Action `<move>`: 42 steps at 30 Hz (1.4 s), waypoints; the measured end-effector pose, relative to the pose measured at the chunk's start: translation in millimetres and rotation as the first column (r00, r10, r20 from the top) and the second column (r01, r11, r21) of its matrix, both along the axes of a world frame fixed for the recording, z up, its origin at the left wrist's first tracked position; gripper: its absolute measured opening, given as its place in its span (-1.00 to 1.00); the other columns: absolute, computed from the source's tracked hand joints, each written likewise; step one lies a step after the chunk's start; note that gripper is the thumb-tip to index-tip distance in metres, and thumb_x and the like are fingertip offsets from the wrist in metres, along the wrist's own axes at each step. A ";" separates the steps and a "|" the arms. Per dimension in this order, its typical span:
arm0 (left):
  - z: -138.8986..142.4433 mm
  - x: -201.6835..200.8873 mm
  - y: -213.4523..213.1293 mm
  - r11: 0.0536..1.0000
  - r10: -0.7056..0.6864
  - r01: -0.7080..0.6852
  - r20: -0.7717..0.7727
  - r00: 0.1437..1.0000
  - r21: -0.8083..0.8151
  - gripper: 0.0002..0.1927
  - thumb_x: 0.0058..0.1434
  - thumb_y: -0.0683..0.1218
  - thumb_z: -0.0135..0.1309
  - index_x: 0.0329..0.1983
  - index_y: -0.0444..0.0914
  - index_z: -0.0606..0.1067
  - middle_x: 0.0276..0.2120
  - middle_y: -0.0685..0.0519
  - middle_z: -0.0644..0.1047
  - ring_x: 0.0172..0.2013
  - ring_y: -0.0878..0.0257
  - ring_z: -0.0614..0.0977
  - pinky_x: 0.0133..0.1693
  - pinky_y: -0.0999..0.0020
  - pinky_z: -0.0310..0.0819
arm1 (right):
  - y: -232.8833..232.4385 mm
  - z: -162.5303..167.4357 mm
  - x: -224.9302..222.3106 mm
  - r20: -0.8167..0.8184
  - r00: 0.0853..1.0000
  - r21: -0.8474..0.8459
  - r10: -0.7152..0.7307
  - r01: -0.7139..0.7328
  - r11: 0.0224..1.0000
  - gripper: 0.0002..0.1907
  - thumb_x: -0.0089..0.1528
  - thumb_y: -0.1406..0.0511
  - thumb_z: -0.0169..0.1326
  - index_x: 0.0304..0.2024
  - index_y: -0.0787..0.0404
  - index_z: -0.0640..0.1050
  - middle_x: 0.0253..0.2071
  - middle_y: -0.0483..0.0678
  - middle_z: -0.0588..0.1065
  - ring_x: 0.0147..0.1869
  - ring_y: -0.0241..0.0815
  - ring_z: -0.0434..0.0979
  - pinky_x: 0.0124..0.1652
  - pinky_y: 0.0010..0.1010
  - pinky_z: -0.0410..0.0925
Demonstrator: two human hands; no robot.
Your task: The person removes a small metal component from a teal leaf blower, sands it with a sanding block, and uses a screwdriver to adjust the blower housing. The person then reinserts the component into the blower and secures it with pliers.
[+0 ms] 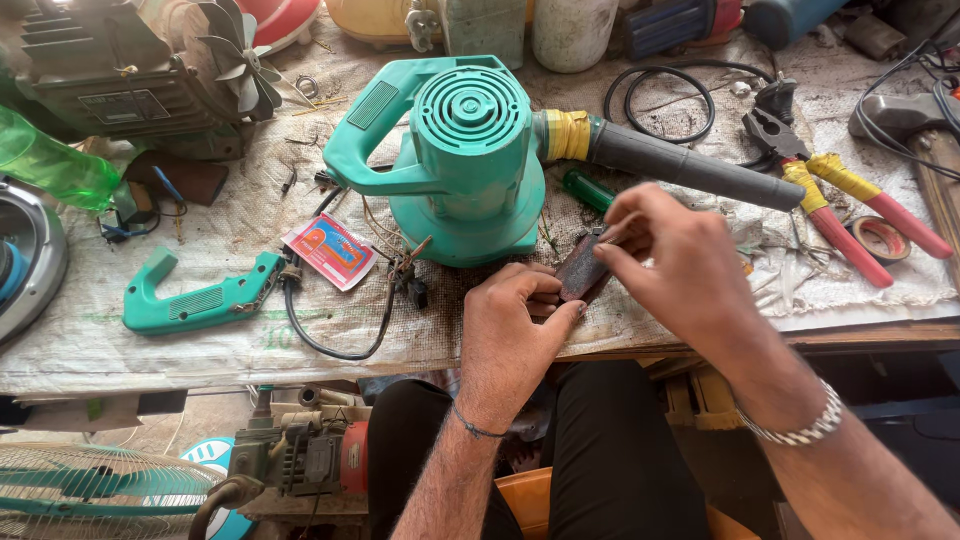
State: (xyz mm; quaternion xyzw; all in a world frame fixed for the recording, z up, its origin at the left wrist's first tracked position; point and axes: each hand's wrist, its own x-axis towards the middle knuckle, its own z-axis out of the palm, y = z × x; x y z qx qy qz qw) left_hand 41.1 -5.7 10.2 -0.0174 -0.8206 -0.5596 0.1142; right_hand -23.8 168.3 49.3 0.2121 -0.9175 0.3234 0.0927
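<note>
Looking down at the bench, I see few containers: a green plastic bottle (50,165) lies at the far left, and I cannot tell what is inside it. A whitish jar (572,30) stands at the back edge, its content hidden.

In the middle lies a teal blower (470,160) with a dark nozzle (690,165) that points to the right, yellow tape around its neck. A separated teal handle shell (195,297) lies to the left, joined by a black cable (335,345) toward the blower. Between them lies a small red and blue packet (332,250). Pliers with red and yellow grips (835,205) rest at the right, well apart from the hands, and a roll of tape (880,238) is just beside them. The nozzle passes right behind my right hand.

My left hand (510,325) is closed around a small flat dark piece (582,268), holding it at the front edge of the bench. My right hand (680,265) comes over from the right, fingers pinched narrow on a thin tool (615,232) whose tip touches the upper end of the piece. A metal bracelet sits on the right wrist.
</note>
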 end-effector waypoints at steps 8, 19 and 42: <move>3.3 -1.8 0.1 0.998 0.026 -0.028 -0.031 0.999 -0.061 -0.82 -0.03 -0.23 0.33 -0.35 -0.36 0.62 -0.34 -0.02 0.66 -0.31 0.22 0.75 -0.20 0.36 0.66 | -34.8 16.2 -1.0 0.101 0.994 0.262 0.050 -0.075 0.962 -0.61 0.16 0.41 0.22 -0.02 0.29 0.39 -0.42 0.16 0.60 -0.25 0.12 0.69 -0.23 -0.15 0.54; 3.7 -3.5 0.0 0.997 0.024 -0.029 0.073 0.997 0.071 -0.65 0.00 -0.20 0.32 -0.16 -0.33 0.49 -0.31 0.01 0.65 -0.27 0.31 0.75 -0.19 0.42 0.71 | -52.1 36.0 -3.5 0.131 0.991 0.334 0.003 -0.047 0.941 -0.51 0.06 0.44 0.25 -0.01 0.33 0.35 -0.35 0.25 0.58 -0.18 0.24 0.66 -0.16 -0.06 0.53; -19.3 0.7 16.7 0.928 0.110 -0.222 -0.350 0.930 -0.299 -0.68 0.24 -0.21 0.15 0.08 -0.28 0.51 -0.24 -0.06 0.57 -0.26 0.02 0.66 -0.26 0.16 0.59 | 27.9 1.5 10.0 0.325 0.943 -0.094 -0.066 0.101 0.990 -0.58 0.12 0.45 0.31 -0.07 0.24 0.39 -0.26 0.02 0.65 -0.18 -0.24 0.70 -0.23 -0.46 0.56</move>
